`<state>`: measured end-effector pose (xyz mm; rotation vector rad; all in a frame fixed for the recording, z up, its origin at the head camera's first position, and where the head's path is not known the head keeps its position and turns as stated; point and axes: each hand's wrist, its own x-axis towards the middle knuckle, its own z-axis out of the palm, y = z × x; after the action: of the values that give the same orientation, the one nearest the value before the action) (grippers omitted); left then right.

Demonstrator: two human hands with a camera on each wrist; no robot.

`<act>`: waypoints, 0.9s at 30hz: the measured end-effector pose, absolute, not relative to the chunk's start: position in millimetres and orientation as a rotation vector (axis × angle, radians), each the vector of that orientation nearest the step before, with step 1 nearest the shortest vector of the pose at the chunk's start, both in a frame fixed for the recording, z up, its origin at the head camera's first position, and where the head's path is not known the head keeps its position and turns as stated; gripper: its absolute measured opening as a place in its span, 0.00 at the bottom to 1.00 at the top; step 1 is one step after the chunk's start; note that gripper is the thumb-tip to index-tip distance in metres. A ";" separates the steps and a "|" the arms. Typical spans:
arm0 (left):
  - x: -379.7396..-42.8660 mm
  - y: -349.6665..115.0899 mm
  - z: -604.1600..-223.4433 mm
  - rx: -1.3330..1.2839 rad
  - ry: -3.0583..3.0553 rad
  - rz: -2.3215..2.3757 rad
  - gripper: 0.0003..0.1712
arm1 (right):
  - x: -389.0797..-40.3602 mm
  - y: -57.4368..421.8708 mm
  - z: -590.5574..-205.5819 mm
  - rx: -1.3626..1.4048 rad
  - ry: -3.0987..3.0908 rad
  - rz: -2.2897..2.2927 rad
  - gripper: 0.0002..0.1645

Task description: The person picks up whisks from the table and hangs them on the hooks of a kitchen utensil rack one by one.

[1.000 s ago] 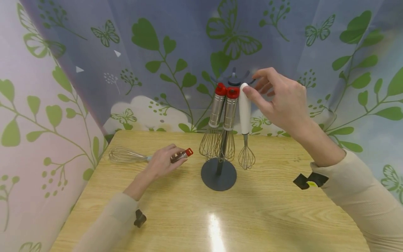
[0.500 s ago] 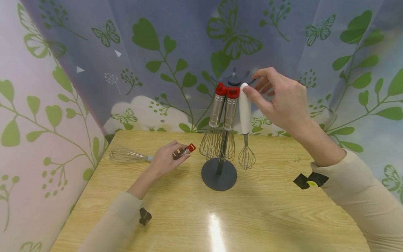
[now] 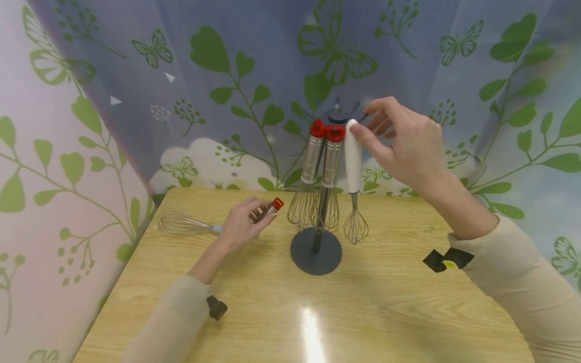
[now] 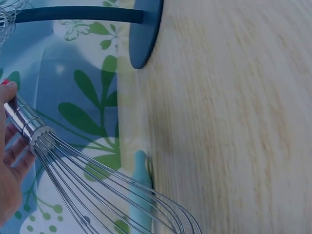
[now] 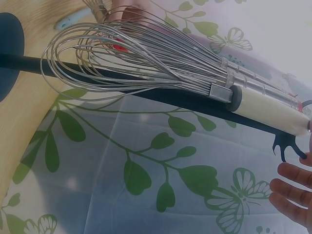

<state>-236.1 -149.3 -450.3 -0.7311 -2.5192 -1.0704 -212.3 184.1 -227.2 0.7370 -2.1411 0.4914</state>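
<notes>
My left hand (image 3: 240, 224) grips a whisk by its ribbed metal handle (image 3: 268, 209), whose red end points up and right. In the left wrist view this whisk's wire loops (image 4: 112, 180) slant down toward the table, over a teal handle (image 4: 140, 187). A white-handled whisk (image 3: 353, 161) hangs upright at the dark rack (image 3: 315, 251). Against the top of that white handle lies my right thumb, while the index fingertip is right at a rack hook. The other fingers of my right hand (image 3: 406, 141) are spread loosely, as the right wrist view shows.
Two metal whisks with red ends (image 3: 333, 156) hang at the rack's left and front. A whisk with a teal handle (image 3: 181, 223) lies on the wooden table (image 3: 386, 312) at left, partly behind my left hand. A printed curtain (image 3: 272, 65) stands close behind.
My left hand has moved slightly right and up toward the rack, carrying the metal-handled whisk. The right hand and the hanging whisks have stayed in place.
</notes>
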 end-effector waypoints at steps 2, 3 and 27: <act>-237.4 -148.3 -449.0 -0.731 -2.493 -1.103 0.18 | -212.2 184.0 -227.0 0.735 -2.140 0.488 0.46; -238.0 -147.7 -448.3 -0.730 -2.480 -1.118 0.18 | -212.1 184.0 -226.9 0.735 -2.139 0.487 0.46; -238.7 -132.4 -421.3 -0.713 -2.282 -1.339 0.14 | -211.1 183.2 -226.7 0.718 -2.147 0.490 0.47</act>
<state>-238.7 -132.4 -421.3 -0.7131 -2.2820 -1.3388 -211.1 183.2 -226.7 0.7183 -2.1468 0.4899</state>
